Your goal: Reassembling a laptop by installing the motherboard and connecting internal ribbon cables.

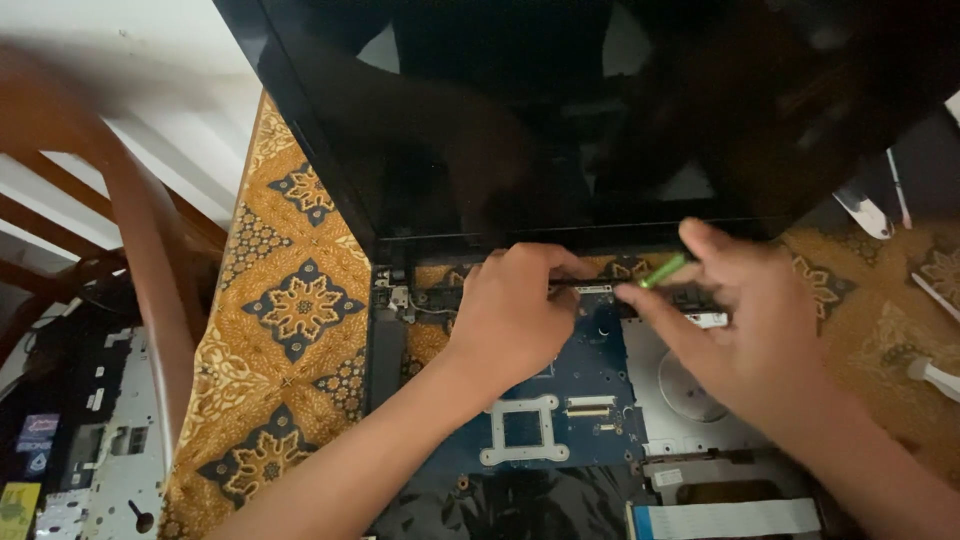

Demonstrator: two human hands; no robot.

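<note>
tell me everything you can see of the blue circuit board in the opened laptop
The blue circuit board lies flat inside the opened laptop base, exposed with the cover off. It looks like a rigid printed board with a pale square bracket frame around a square opening and small white connectors. A grey metal plate sits beside it. The left hand rests over its upper edge; the right hand holds a green tool just above.

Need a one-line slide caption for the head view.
Left hand steadies an opened laptop's blue board while the right hand holds a green tool.
</note>
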